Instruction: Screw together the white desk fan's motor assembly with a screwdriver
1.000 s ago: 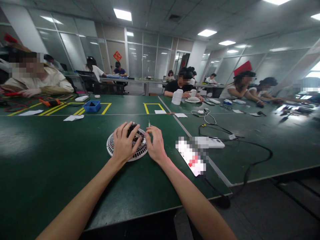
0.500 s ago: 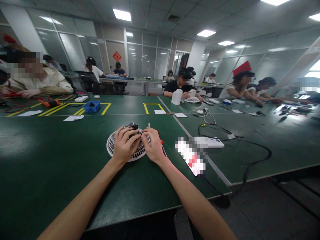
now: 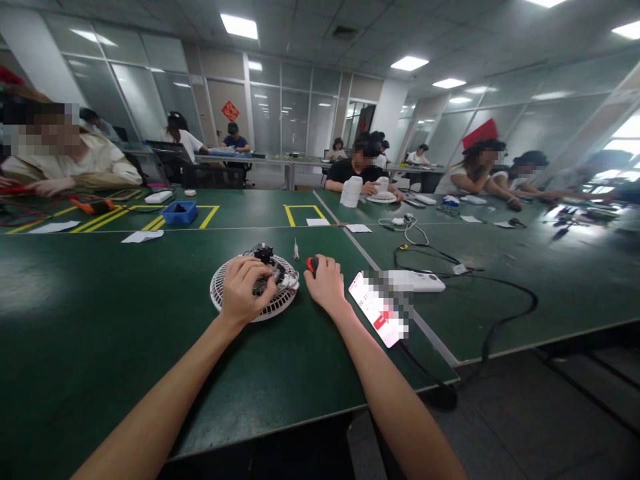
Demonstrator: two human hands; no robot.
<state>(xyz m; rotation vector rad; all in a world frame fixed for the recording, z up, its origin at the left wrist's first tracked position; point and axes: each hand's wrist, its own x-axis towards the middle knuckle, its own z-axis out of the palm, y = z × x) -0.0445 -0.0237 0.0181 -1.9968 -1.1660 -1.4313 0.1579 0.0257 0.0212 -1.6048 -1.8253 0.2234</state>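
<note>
Our right hand [image 3: 325, 283]: now off the white grille assembly [image 3: 286, 280], over a red-and-black handle [image 3: 312, 265]; grip, we cannot tell. Our left hand [image 3: 245, 285]: curled on the assembly, hold unclear; work there now one-handed. Assembly: on green tabletop [image 3: 240, 387], before us. Blue bin [image 3: 179, 219]: dark contents [image 3: 179, 208], unidentified.

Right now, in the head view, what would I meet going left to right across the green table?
Orange-and-black device → blue bin → round white grille → right grip → lit phone. The left grip overlaps the grille, so it's left out.
</note>
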